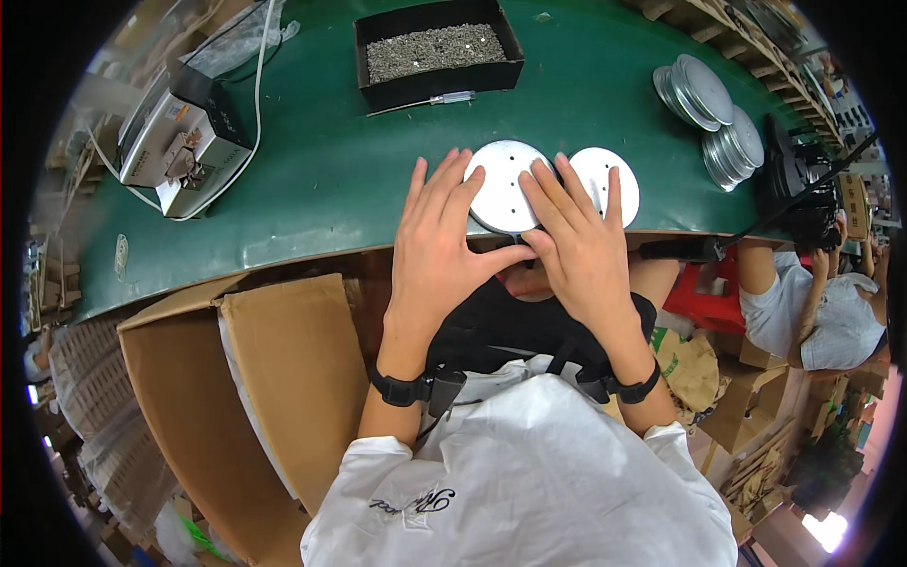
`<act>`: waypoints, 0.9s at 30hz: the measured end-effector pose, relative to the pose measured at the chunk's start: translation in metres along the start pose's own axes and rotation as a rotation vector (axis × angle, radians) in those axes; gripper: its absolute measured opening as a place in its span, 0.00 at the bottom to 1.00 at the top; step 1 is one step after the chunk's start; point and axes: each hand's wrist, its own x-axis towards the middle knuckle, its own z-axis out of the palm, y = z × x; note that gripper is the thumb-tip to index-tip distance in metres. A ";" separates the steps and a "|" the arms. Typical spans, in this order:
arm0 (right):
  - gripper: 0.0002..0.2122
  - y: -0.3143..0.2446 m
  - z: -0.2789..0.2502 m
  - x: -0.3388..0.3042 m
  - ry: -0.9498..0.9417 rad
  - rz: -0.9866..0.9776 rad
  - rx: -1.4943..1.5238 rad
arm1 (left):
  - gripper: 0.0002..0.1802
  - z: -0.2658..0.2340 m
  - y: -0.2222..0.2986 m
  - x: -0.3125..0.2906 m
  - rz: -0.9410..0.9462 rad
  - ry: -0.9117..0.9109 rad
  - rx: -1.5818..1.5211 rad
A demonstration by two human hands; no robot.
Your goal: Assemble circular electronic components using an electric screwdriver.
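Near the front edge of the green table (312, 180) lies a round white disc (505, 161) with several small dark holes. My left hand (435, 227) is open, fingers stretched out along its left side and fingertips at its rim. Spread open, my right hand (581, 250) reaches across its right side. A second, smaller white disc (593, 163) with holes lies just to the right, partly hidden under my right fingers. My two thumbs nearly meet below the first disc. Neither hand is wrapped round anything.
A black tray (439, 87) of small metal pieces stands at the back, a screwdriver (446, 98) before it. At left is a boxy device (189, 151) with a white cable. Metal discs (694, 93) are stacked at right. Cardboard boxes (298, 350) stand lower left; another person (831, 321) is at right.
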 end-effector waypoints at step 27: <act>0.25 0.013 0.006 0.015 -0.042 -0.173 -0.022 | 0.35 0.009 0.002 -0.012 0.078 0.088 -0.044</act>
